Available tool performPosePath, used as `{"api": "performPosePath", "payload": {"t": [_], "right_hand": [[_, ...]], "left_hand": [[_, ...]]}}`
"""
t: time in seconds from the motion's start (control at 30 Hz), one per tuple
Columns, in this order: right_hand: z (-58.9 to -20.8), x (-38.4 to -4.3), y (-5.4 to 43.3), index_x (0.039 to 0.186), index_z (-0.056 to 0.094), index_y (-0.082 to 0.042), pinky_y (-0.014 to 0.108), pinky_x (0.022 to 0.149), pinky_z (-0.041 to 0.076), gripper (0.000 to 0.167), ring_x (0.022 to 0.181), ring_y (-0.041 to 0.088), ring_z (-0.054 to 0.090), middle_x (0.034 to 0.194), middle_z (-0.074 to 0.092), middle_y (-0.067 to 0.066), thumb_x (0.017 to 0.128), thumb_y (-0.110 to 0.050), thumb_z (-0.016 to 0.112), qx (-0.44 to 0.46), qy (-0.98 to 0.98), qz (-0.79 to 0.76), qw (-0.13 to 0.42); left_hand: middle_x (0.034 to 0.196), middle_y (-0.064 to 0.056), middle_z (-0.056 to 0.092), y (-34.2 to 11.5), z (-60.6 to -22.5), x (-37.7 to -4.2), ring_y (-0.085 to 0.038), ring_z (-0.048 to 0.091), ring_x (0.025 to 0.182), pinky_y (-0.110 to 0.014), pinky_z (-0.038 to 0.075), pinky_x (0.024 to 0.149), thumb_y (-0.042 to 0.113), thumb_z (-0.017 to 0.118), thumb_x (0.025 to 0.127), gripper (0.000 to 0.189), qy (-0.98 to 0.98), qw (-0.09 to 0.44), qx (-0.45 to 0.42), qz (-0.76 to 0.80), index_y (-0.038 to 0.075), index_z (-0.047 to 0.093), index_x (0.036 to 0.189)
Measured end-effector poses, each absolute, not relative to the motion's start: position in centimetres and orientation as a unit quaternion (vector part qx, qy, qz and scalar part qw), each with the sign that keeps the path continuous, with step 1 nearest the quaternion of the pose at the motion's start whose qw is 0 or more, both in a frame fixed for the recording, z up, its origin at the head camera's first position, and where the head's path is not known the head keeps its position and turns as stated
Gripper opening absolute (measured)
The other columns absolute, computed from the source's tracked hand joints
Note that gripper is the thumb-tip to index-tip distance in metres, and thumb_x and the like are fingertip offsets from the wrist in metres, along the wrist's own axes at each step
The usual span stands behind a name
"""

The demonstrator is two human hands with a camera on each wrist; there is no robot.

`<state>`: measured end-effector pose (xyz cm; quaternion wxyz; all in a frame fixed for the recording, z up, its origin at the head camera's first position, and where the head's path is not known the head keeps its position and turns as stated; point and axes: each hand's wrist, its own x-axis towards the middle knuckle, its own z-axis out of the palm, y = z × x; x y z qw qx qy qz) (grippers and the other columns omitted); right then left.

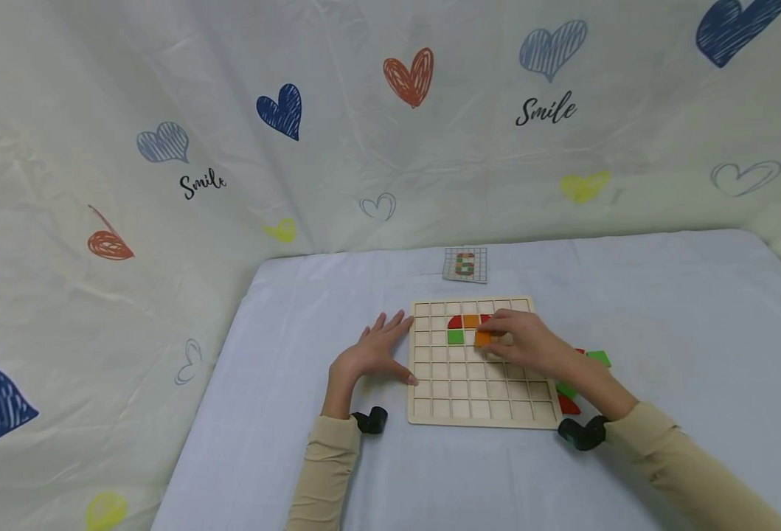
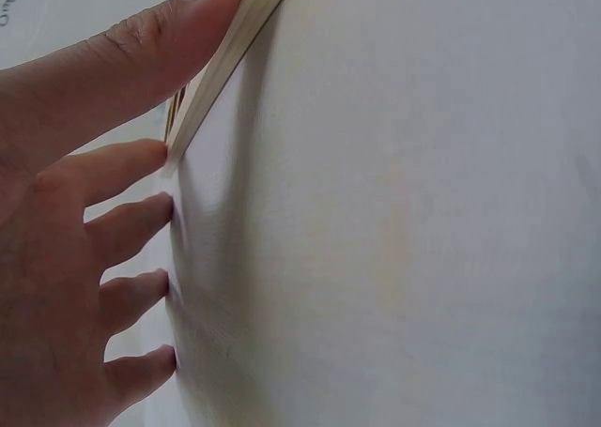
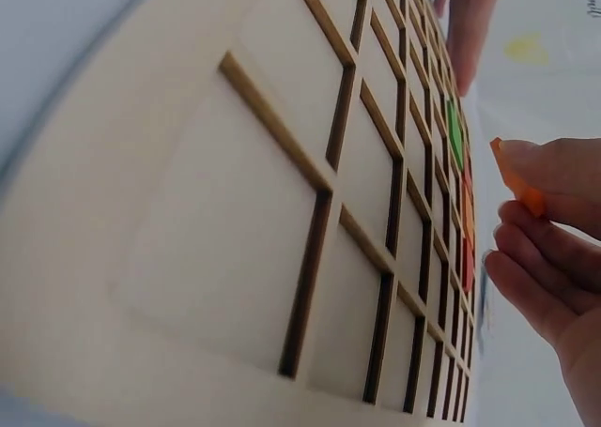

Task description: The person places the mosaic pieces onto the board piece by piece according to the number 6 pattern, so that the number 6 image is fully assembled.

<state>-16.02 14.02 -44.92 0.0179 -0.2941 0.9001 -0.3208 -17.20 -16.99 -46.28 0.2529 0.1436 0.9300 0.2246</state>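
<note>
Right hand pinches the orange tile above the grid board, right of the green tile and lower right of head-view centre; left hand, fingers spread, touches the board's left edge.

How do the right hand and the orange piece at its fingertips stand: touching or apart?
Touching. The right wrist view shows the right hand pinching the orange piece with thumb and finger.

White-clothed table, gridded board, printed card, loose coloured pieces
</note>
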Motion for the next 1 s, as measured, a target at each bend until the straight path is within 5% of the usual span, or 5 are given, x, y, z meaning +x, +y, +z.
{"api": "performPosePath", "payload": {"t": [0.27,0.5,1.0], "right_hand": [[-45.1,-16.2,12.8,0.114,0.077,0.000,0.048,0.087,0.057,0.029,0.103,0.033,0.063,0.111,0.071,0.013,0.088,-0.013,0.081,-0.314,0.895,-0.310,0.060],[-45.7,-16.5,11.6,0.108,0.079,0.000,0.031,0.074,0.049,0.025,0.086,0.017,0.054,0.097,0.067,0.006,0.087,-0.012,0.082,-0.347,0.891,-0.290,0.048],[-46.4,-16.5,9.9,0.103,0.080,0.000,0.033,0.077,0.053,0.021,0.087,0.018,0.055,0.096,0.066,0.008,0.082,-0.005,0.083,-0.373,0.882,-0.288,0.018]], "left_hand": [[0.174,0.006,0.006,-16.9,-46.2,-17.2,-0.022,-0.008,0.161,-0.051,0.000,0.130,0.042,0.092,0.074,0.119,0.930,0.253,0.145,0.224,0.028,0.019,0.166],[0.174,0.006,0.006,-16.8,-45.9,-17.0,-0.023,-0.008,0.161,-0.050,0.000,0.130,0.040,0.092,0.076,0.117,0.931,0.257,0.140,0.220,0.026,0.018,0.166],[0.174,0.004,0.007,-16.7,-45.5,-16.9,-0.026,-0.007,0.161,-0.052,0.001,0.130,0.041,0.091,0.076,0.117,0.930,0.258,0.142,0.219,0.025,0.020,0.166]]}}
